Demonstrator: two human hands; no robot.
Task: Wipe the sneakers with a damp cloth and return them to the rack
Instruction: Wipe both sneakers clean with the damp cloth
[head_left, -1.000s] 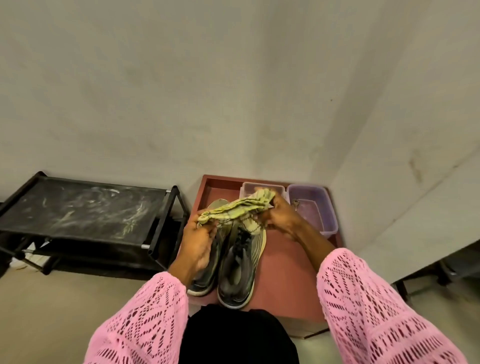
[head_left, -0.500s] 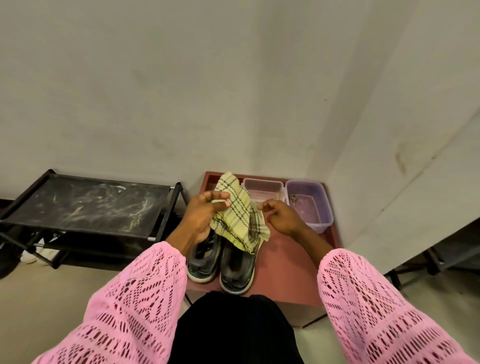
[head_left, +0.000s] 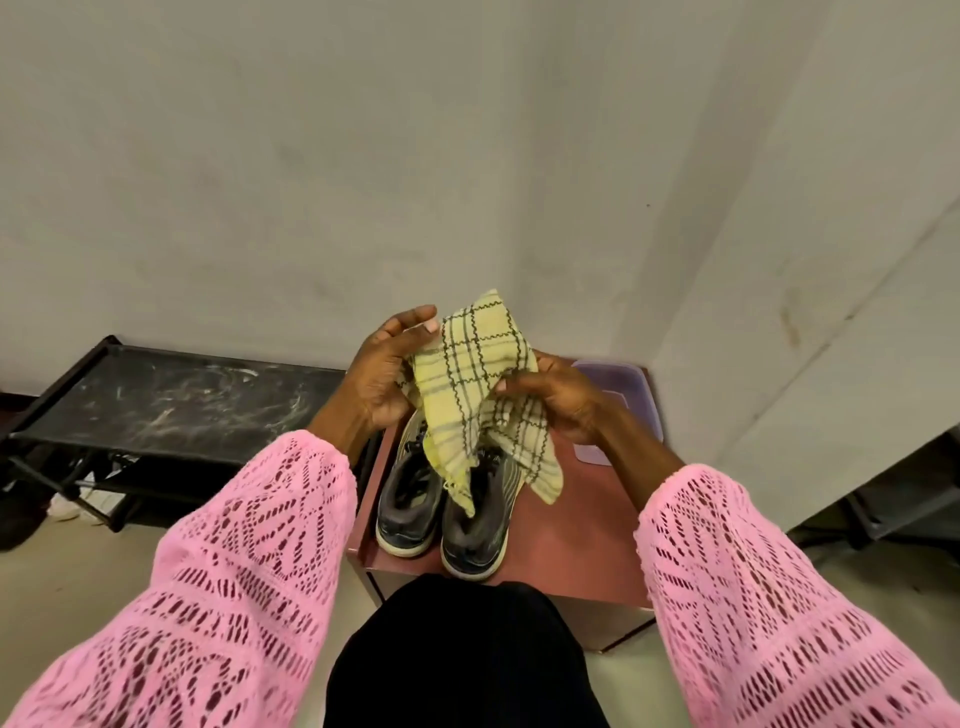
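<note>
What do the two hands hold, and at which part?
Both hold the checked cloth above the sneakers: the left hand grips its left edge, the right hand pinches its right side.

Two sneakers (head_left: 444, 512) stand side by side on a low table (head_left: 571, 540) at lower centre of the frame, heels toward the viewer. A cloth (head_left: 480, 384) hangs above them, held between the left hand (head_left: 387, 371) and right hand (head_left: 563, 397). A rack (head_left: 166, 395) stands left of the table; a tub (head_left: 631, 395) sits at the table's upper right.

Purple plastic tub (head_left: 641, 387) on red-brown table (head_left: 582, 540), rt side, by wall corner.
</note>
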